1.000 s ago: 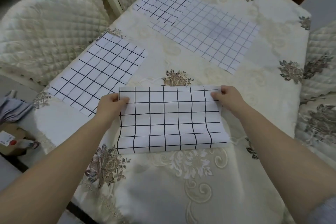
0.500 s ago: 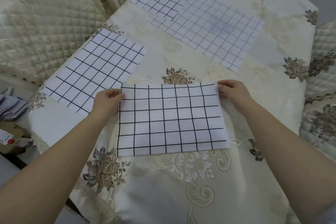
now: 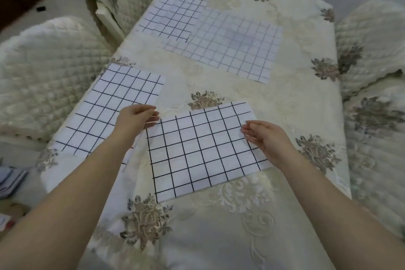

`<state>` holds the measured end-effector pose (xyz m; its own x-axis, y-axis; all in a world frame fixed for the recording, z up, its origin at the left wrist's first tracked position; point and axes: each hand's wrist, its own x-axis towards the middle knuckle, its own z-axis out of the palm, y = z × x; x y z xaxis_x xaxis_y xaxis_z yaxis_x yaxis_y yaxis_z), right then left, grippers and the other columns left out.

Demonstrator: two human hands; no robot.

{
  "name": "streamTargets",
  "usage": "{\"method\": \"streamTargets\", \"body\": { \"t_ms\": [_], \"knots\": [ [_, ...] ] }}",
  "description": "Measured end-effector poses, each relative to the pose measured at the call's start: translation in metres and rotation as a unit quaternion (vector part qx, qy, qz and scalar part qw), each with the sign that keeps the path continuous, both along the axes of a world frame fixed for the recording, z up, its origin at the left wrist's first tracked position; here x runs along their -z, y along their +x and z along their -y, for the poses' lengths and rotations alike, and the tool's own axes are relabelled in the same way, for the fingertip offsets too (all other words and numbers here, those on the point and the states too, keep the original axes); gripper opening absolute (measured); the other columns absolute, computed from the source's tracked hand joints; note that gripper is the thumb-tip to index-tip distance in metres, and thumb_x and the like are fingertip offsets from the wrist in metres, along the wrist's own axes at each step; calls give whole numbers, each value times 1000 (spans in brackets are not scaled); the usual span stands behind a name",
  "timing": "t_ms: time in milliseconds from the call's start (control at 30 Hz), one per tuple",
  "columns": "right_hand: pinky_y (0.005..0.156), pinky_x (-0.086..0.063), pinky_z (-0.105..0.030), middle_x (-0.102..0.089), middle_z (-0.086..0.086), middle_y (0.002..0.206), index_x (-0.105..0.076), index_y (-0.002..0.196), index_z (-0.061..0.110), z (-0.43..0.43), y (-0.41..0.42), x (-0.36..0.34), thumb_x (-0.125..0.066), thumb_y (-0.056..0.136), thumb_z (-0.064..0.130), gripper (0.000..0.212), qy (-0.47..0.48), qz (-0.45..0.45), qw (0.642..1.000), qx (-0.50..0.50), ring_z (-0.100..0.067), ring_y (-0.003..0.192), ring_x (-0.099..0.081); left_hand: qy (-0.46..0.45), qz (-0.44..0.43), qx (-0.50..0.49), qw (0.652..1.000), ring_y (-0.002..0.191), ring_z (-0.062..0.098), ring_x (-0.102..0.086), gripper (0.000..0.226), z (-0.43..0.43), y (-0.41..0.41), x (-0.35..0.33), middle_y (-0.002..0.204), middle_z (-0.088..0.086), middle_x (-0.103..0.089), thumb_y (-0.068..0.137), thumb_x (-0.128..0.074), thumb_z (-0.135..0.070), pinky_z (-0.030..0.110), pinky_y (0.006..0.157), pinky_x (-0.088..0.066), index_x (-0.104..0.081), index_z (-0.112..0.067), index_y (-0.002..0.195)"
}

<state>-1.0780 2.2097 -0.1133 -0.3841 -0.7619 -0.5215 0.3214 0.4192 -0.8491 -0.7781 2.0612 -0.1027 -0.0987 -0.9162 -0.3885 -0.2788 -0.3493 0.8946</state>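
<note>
White grid-printed sheet lies flat on tablecloth, far edge just touching embroidered flower. Looks thin, limp, near weightless. Left hand, left of flower, fingers curled at sheet's far-left corner — pinch or mere touch, cannot tell. Right hand, near-right of flower, fingers almost straight over right edge, gripping nothing. Likely slides and creases easily — best taken by two corners, kept taut.
</note>
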Motion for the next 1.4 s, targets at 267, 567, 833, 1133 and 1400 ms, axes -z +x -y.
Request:
{"method": "streamTargets", "body": {
  "t_ms": [267,567,833,1133,1400],
  "knots": [
    [93,-52,-35,-68,-18,105,-60,109,-4,-64,83,14,-48,95,1,18,5,148,954,262,-25,100,-67,28,41,255,966,98,28,-68,20,47,-58,4,105,19,-70,96,-52,-9,38,91,-54,-67,3,101],
    [100,-45,-35,-59,-11,95,-52,123,-3,-96,153,19,-48,94,-2,30,31,186,876,445,-26,102,-57,2,90,380,920,94,25,-63,13,63,-93,20,112,17,-65,89,-63,-13,39,92,-53,-65,-12,102],
    [105,-42,-40,-55,-12,91,-55,82,1,-89,174,18,-49,93,2,12,50,256,844,469,-32,116,-55,-1,135,419,898,93,25,-60,24,74,-102,28,109,15,-64,87,-65,-11,45,98,-48,-62,-11,111],
    [82,-48,-39,-58,-11,85,-56,81,6,-72,172,30,-54,89,7,8,69,274,848,449,-27,92,-60,30,170,443,880,72,24,-54,14,81,-111,35,86,15,-59,87,-62,-3,34,73,-47,-63,-8,100],
    [72,-58,-37,-51,-11,79,-53,75,8,-48,164,42,-70,82,16,19,141,152,888,411,-25,73,-54,-53,257,450,854,56,17,-42,17,83,-119,40,63,4,-48,77,-77,-14,23,55,-35,-66,-4,85]
  ]
}}
